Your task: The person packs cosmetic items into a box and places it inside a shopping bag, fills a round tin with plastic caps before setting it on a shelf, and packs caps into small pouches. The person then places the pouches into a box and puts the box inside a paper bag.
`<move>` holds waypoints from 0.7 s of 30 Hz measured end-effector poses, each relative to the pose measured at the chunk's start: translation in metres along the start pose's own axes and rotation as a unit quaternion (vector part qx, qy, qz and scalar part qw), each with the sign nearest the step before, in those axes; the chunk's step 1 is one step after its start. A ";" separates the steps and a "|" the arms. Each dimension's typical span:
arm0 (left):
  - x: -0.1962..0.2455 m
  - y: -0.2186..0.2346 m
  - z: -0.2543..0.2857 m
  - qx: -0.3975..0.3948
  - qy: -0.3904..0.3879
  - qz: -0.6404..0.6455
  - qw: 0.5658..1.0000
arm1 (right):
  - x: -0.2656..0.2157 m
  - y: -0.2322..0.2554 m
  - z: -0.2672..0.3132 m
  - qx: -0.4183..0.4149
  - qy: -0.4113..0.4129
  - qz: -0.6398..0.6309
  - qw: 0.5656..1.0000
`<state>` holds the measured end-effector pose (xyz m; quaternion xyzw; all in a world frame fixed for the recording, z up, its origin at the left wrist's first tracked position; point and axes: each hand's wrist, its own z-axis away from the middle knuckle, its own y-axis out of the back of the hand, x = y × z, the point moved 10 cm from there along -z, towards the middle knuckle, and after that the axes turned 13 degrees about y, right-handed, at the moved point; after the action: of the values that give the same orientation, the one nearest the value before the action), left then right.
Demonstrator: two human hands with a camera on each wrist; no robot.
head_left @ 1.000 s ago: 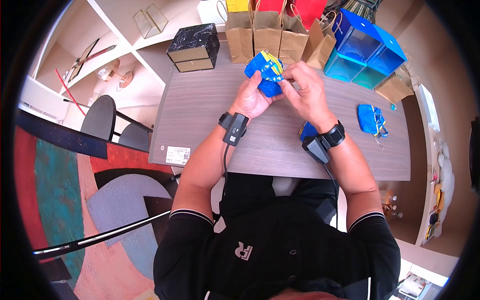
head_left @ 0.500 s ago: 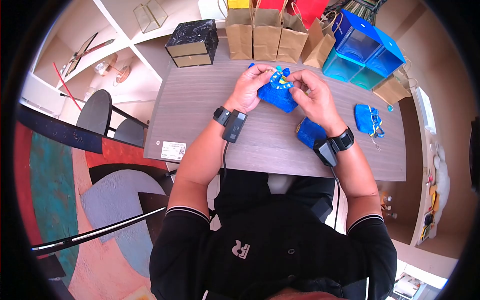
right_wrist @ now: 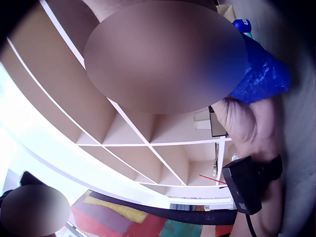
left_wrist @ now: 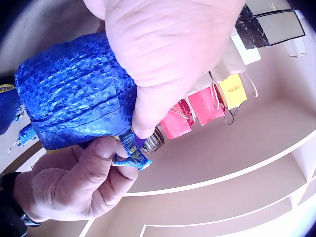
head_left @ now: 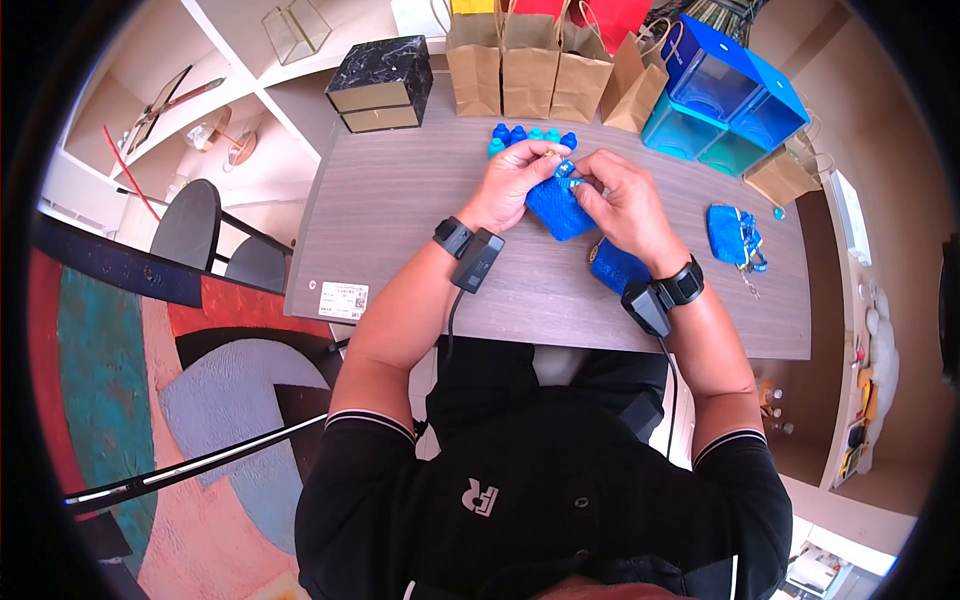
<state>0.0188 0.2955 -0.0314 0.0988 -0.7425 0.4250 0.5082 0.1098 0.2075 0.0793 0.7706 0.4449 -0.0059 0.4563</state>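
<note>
A small woven blue bag (head_left: 560,212) with patterned blue-and-yellow straps hangs between my two hands above the table. My left hand (head_left: 512,184) grips its upper left side near the opening. With thumb and fingers, my right hand (head_left: 628,205) pinches a strap (left_wrist: 132,152) at the top edge, as the left wrist view shows closely. The bag's inside is hidden. Below my right hand a second blue bag (head_left: 614,265) lies on the table, partly covered by the wrist. A third blue bag (head_left: 730,236), with a strap and metal clip, lies to the right.
Several small blue and teal bottle-like pieces (head_left: 517,136) stand in rows beyond my hands. Brown paper bags (head_left: 530,80), a black marbled box (head_left: 380,85) and blue-and-teal clear-front boxes (head_left: 725,95) line the table's back. A teal round piece (head_left: 779,214) sits at the right.
Both hands have drawn the bag nearer my body and turned its opening away. The right fingers have moved from the rim to a strap. The small bottle-like pieces behind have come into view.
</note>
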 end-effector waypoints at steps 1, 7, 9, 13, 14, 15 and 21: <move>-0.002 0.000 0.000 0.000 0.000 0.000 1.000 | 0.004 -0.003 0.002 -0.008 -0.022 -0.011 1.000; -0.009 0.000 -0.002 0.018 0.016 0.013 1.000 | 0.015 -0.003 0.016 0.020 -0.064 -0.024 0.997; -0.019 0.002 -0.005 -0.018 0.057 0.018 0.998 | 0.034 -0.012 0.027 0.026 -0.118 -0.116 0.986; -0.016 -0.001 -0.002 -0.029 0.071 -0.007 0.997 | 0.041 -0.011 0.029 0.104 -0.160 -0.360 0.913; -0.009 -0.003 -0.001 -0.021 0.045 -0.039 0.998 | 0.050 -0.012 0.033 0.105 -0.186 -0.403 0.890; -0.003 -0.005 0.001 -0.013 0.018 -0.071 0.997 | 0.056 -0.010 0.033 0.106 -0.187 -0.403 0.889; -0.006 -0.010 0.002 -0.035 0.040 -0.079 0.995 | 0.055 -0.024 0.027 0.037 -0.106 -0.279 0.954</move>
<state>0.0260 0.2868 -0.0314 0.1225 -0.7258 0.3607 0.5728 0.1376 0.2305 0.0242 0.6271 0.5906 -0.2315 0.4520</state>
